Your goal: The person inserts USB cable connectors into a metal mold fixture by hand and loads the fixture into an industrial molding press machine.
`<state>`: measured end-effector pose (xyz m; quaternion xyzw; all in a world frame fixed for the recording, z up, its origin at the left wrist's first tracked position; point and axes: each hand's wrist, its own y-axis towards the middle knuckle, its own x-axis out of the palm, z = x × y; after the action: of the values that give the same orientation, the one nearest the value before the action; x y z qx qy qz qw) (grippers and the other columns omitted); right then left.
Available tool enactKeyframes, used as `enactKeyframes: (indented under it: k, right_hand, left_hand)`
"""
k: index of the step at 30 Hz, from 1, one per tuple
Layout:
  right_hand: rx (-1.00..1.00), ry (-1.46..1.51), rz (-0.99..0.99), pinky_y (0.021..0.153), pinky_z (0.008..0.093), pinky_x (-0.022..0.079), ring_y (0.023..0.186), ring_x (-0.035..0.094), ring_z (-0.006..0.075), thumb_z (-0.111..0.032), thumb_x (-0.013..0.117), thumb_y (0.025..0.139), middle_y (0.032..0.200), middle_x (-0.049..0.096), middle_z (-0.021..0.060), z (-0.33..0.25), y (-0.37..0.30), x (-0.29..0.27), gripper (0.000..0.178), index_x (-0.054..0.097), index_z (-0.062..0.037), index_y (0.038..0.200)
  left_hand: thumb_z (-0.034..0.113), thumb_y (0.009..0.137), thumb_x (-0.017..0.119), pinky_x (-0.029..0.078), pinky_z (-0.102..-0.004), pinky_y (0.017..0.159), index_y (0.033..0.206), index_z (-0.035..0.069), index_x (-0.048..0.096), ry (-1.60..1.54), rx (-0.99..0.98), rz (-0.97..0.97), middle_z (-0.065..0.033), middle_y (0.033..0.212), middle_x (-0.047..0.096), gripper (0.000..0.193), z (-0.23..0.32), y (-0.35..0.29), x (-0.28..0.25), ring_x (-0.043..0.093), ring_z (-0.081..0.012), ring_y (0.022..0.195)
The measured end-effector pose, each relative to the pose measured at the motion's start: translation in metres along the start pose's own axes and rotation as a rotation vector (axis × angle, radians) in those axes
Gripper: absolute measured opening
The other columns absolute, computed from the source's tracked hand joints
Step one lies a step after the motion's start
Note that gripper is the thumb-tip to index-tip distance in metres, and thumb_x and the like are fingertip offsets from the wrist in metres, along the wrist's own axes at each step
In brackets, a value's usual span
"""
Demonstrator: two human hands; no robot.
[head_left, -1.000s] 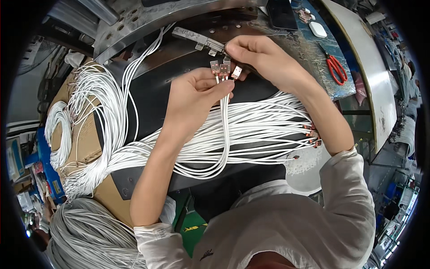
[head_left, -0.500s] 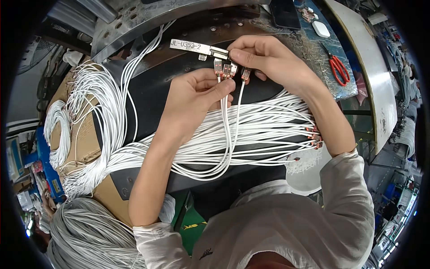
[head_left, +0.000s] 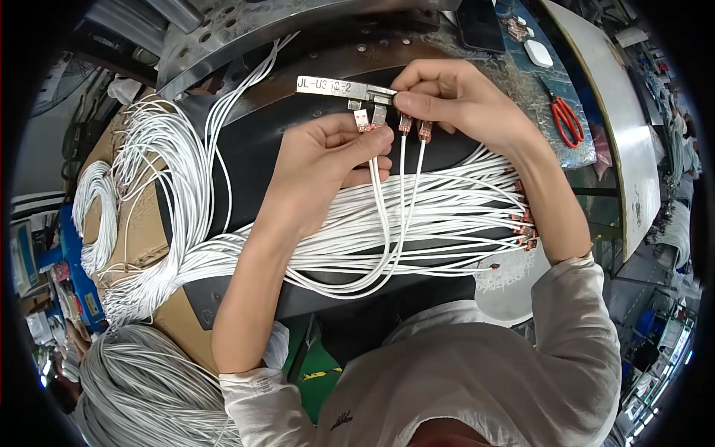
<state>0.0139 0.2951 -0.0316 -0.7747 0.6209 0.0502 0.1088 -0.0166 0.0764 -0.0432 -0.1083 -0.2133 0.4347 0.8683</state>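
Thin white cables with small copper-coloured plugs (head_left: 402,123) are being pinched upright by the closed left hand (head_left: 328,167) and right hand (head_left: 454,97), just beneath the flat, sideways-lying metal bar (head_left: 339,87).

Both hands (head_left: 387,134) raised, fingertips pinched.

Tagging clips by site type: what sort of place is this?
Likely a cable assembly workbench in a workshop or factory: bundles of white cables across the bench, a metal fixture bar where both hands set connector ends, and red-handled scissors nearby.
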Motion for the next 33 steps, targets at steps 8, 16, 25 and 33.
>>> enactKeyframes:
  k: [8,16,25,33]
  right_hand:
    - [-0.025,-0.039,-0.065,0.056,0.0193,0.039,0.068,0.059,0.0029,-0.023,0.067,0.096,0.082,0.069,0.0004,-0.003,0.001,-0.006,0.022,0.065,-0.0023,0.103]
    - [0.017,0.043,-0.099,0.070,0.0218,0.050,0.080,0.062,0.0060,-0.009,0.076,0.087,0.092,0.070,0.0035,0.003,0.001,-0.003,0.022,0.064,0.0002,0.102]
    - [-0.027,-0.162,-0.057,0.072,0.0229,0.051,0.084,0.064,0.0074,-0.002,0.081,0.080,0.094,0.071,0.0039,0.004,0.001,-0.002,0.033,0.065,0.0014,0.109]
    - [0.178,-0.106,-0.105,0.077,0.0249,0.052,0.088,0.066,0.0117,-0.007,0.080,0.081,0.099,0.072,0.0082,-0.011,0.006,-0.012,0.030,0.071,-0.0003,0.110]
  left_hand:
    - [0.013,0.090,0.074,0.059,-0.0253,0.070,0.101,-0.003,0.072,-0.006,-0.015,0.027,-0.0069,0.088,0.070,0.020,0.002,-0.002,-0.002,0.067,-0.0118,0.075]
    - [0.014,0.089,0.076,0.057,-0.0236,0.067,0.096,-0.004,0.074,0.014,0.012,0.069,-0.0068,0.084,0.070,0.019,0.000,-0.005,0.001,0.065,-0.0097,0.072]
    - [0.016,0.088,0.077,0.052,-0.0202,0.059,0.090,-0.005,0.075,0.077,0.062,0.111,-0.0056,0.073,0.068,0.021,0.001,-0.005,0.003,0.062,-0.0086,0.064]
    - [0.024,0.089,0.076,0.049,-0.0262,0.054,0.087,-0.003,0.076,0.498,0.132,0.258,-0.0093,0.068,0.068,0.027,0.012,-0.010,-0.006,0.059,-0.0120,0.053]
